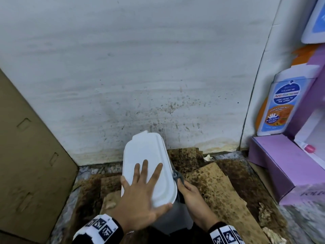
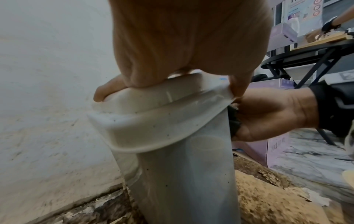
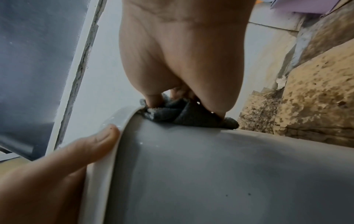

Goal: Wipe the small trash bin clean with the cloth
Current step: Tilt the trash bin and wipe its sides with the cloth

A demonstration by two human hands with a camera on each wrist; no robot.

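Observation:
A small grey trash bin (image 1: 168,219) with a white lid (image 1: 146,152) stands on the floor against the wall. My left hand (image 1: 142,187) lies flat on the lid, fingers spread and straight, thumb at its near right corner. In the left wrist view the lid (image 2: 153,127) overhangs the grey body (image 2: 182,174). My right hand (image 1: 191,196) grips a dark grey cloth (image 1: 178,176) and presses it to the bin's right side just under the lid. In the right wrist view the cloth (image 3: 172,113) is bunched under my fingers against the bin wall (image 3: 210,174).
The white wall (image 1: 158,85) behind is spattered with brown stains. Stained cardboard sheets (image 1: 219,191) cover the floor. A brown carton (image 1: 26,155) stands at the left, purple boxes (image 1: 281,164) and a wash bottle (image 1: 281,103) at the right. A black table (image 2: 306,53) is farther right.

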